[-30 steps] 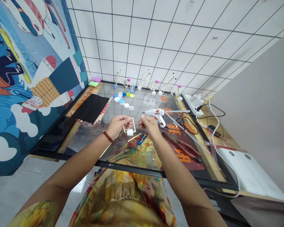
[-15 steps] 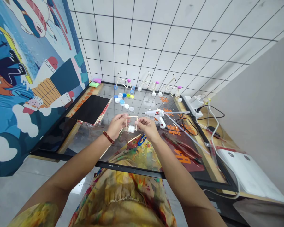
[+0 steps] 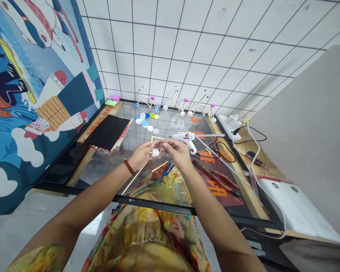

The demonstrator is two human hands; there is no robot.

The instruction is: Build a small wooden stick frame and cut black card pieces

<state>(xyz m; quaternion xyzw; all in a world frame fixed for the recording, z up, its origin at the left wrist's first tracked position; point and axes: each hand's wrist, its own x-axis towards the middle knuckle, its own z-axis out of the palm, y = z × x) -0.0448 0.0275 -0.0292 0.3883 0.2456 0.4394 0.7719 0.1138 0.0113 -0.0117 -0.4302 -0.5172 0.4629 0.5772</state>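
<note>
Above the middle of the glass-topped table (image 3: 102, 164), the left hand (image 3: 141, 155) pinches a wooden-stick frame (image 3: 156, 137) with a white cap (image 3: 155, 152), apparently steadying it; the right hand (image 3: 180, 152) meets it, grip unclear. The hot-glue gun (image 3: 184, 136) lies just beyond, seemingly for easy reach.

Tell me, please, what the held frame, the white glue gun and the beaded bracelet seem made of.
Frame: probably wood, matte; pale, thin sticks.
Glue gun: likely plastic, smooth; white, moulded-looking body.
Bracelet: perhaps wood or plastic, slightly shiny; round, reddish-brown beads.
</note>
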